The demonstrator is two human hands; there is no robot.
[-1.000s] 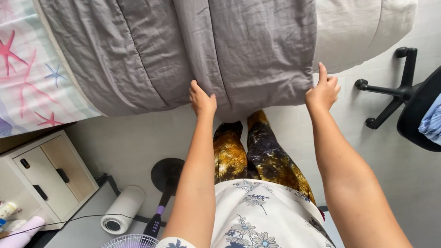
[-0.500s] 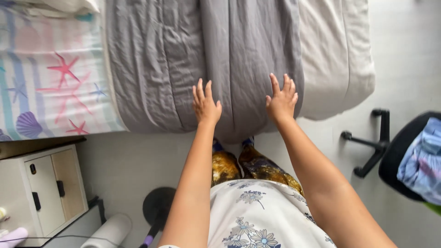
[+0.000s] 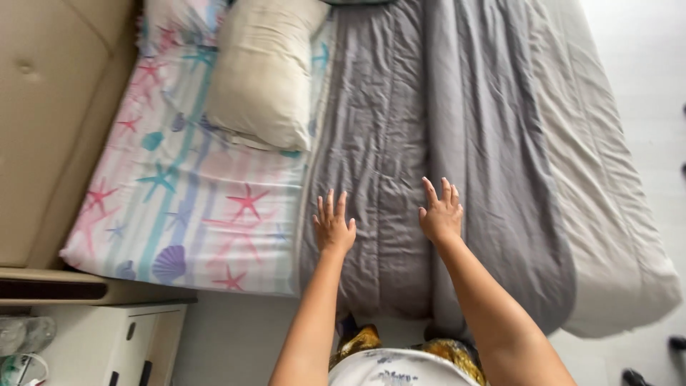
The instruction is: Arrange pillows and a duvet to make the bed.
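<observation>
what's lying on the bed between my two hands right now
In the head view, only wrinkled grey quilt lies between the left hand and right hand; nothing else.

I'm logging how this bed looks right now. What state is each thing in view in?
Left hand: open, fingers spread, flat on the grey duvet.
Right hand: open, fingers spread, flat on the duvet.
Grey duvet: spread out, wrinkled, hanging over the bed's near edge.
Pillow: lying flat, uncovered.
Starfish sheet: bare beside the duvet.
Bedside cabinet: doors shut.
</observation>
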